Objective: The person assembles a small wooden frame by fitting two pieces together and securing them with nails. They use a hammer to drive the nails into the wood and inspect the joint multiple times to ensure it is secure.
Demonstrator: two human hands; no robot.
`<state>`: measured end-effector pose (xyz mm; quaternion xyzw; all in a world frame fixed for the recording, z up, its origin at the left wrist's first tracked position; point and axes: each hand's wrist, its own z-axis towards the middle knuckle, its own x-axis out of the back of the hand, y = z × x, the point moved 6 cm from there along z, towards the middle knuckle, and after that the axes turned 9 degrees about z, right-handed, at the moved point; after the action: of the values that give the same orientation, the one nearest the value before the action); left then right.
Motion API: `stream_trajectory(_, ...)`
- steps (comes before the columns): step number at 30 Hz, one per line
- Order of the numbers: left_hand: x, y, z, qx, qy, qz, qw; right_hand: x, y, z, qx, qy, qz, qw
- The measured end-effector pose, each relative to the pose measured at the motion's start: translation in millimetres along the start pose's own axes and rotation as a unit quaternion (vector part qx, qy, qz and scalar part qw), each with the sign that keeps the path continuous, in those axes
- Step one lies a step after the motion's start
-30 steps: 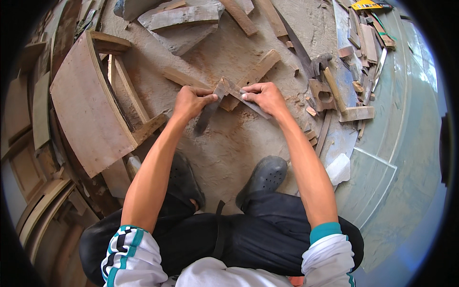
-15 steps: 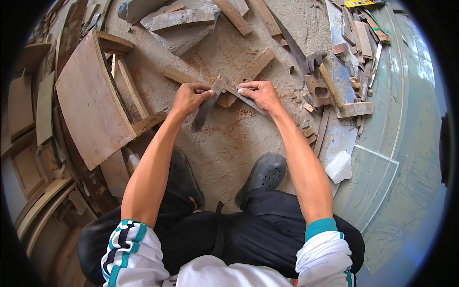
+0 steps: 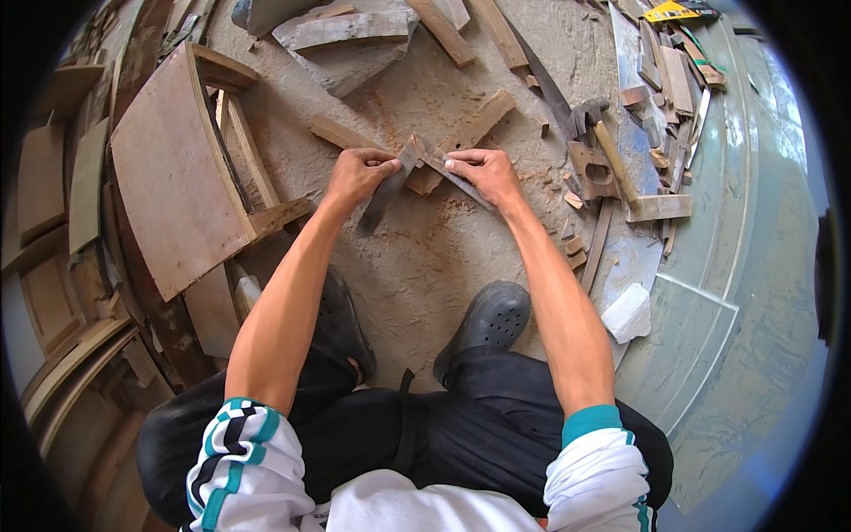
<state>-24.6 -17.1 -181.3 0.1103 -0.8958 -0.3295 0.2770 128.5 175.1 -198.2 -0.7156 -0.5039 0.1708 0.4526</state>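
Observation:
Two thin, greyish wooden strips meet at their far ends in an upside-down V in front of me. My left hand pinches the left strip between thumb and fingers, near the joint. Likewise closed, my right hand grips the right strip close to where the two meet. Whether the ends are fastened or only touching, I cannot tell. Beyond and beneath them lie a wooden batten on the right and another batten on the left, slanting toward each other. A short wood block shows between the strips.
On the right lie a handsaw, a hammer, wood offcuts, a white block and a glass sheet. A curved wooden frame stands left. A stone slab lies at the far side.
The view has shifted slightly. Both hands keep hold of their strips, and the strips' far ends have come a little closer together at the tip.

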Motion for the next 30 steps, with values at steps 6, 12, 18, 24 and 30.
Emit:
stream_trajectory(6,-1.1,-1.2,-2.3,-0.044,0.069,0.034,0.996,-1.6,2.3,2.4,0.011,-0.003,0.013,1.000)
stream_trajectory(12,-7.2,16.8,-20.6,-0.123,0.108,0.185,0.969,-0.7,6.3,4.3,0.022,-0.004,0.004,1.000)
stream_trajectory(18,-9.9,15.5,-26.3,-0.128,0.149,0.189,0.962,-2.3,3.7,3.8,0.021,-0.004,-0.006,1.000)
stream_trajectory(24,-11.6,16.7,-27.1,-0.136,0.158,0.182,0.961,-1.7,5.7,3.6,0.019,0.000,-0.003,1.000)
stream_trajectory(30,-13.2,15.5,-26.1,-0.148,0.172,0.167,0.959,-2.8,5.3,3.4,0.030,-0.004,0.009,0.999)
